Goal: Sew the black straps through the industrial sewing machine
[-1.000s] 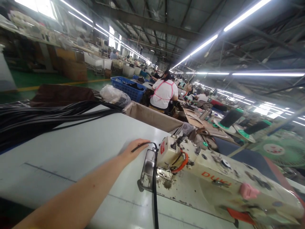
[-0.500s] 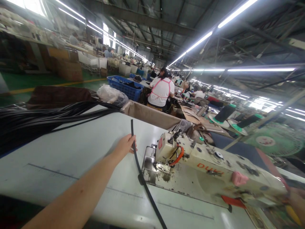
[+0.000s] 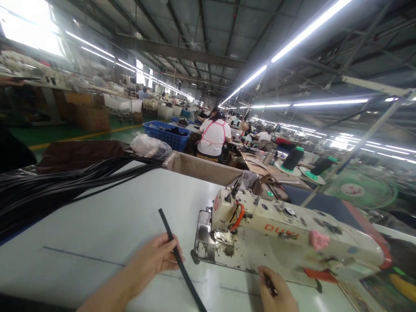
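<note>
My left hand (image 3: pixel 164 253) grips a narrow black strap (image 3: pixel 186 275) between thumb and fingers, just left of the sewing machine (image 3: pixel 266 225). The strap's free end points up and away, and its lower part runs out of view at the bottom edge. My right hand (image 3: pixel 277 292) is curled in front of the machine bed, low in the picture. Within its fingers is a small, dark, shiny thing whose kind I cannot make out. The machine's needle area (image 3: pixel 224 236) lies between and beyond the two hands.
A thick bundle of black straps (image 3: pixel 81 177) lies on the left of the white table (image 3: pixel 130 216). Behind the table is a cloth-lined bin (image 3: pixel 208 169). Thread cones (image 3: pixel 292 159) and a green fan (image 3: pixel 360 188) stand at right. A person (image 3: pixel 212 134) sits ahead.
My left hand has come nearer to me with the strap, whose tip now leans left. My right hand has moved from the far right edge to the front of the machine.
</note>
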{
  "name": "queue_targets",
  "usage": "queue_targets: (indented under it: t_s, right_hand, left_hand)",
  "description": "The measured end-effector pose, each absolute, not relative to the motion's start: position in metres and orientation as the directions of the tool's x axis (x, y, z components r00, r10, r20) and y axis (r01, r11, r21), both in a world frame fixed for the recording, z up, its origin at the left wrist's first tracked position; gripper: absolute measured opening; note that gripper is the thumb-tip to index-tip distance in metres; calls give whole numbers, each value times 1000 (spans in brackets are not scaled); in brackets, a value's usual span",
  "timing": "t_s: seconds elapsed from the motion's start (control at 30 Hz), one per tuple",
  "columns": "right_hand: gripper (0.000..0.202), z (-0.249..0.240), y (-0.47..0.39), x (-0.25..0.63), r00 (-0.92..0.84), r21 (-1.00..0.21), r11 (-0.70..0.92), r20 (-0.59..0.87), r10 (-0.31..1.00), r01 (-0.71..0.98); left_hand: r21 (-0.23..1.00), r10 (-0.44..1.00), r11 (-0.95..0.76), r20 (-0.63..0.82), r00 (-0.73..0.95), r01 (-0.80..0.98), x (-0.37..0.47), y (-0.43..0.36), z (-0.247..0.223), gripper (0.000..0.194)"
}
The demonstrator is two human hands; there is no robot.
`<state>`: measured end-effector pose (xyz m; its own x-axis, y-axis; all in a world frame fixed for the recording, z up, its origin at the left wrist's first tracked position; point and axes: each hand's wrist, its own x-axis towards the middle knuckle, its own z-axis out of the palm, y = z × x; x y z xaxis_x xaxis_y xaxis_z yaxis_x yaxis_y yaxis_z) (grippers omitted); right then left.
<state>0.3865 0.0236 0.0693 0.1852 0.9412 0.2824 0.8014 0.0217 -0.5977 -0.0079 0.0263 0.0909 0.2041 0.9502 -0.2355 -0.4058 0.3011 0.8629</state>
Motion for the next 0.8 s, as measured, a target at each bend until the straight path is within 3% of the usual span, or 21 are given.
queue_targets:
  t_s: [0.07, 0.17, 0.33, 0.43, 0.6, 0.8]
  right_hand:
    - [38, 63, 28, 374, 224, -602, -29, 251, 942, 798]
    - [40, 55, 35, 368, 198, -538, 12, 331, 923, 843]
    - [40, 37, 41, 371, 56, -286, 128, 557, 829, 950]
    - [43, 27, 38, 365, 0, -171, 142, 638, 770, 975]
    - [48, 19, 33, 341, 53, -178, 112, 722, 690, 978]
    - [46, 10, 36, 339, 59, -173, 112, 756, 652, 978]
  left_hand:
    - [869, 946, 306, -234, 222, -388, 0, 20, 90, 52]
    - [886, 946, 315, -267, 182, -339, 12, 15, 83, 56]
    - [951, 968, 249, -242, 60, -185, 31, 16, 65, 65]
    - [978, 982, 182, -176, 66, -97, 37, 14, 59, 57]
    - [975, 976, 32, -78, 204, 220, 38, 6, 55, 33]
    - [873, 983, -156, 91, 160, 462, 35, 12, 38, 25]
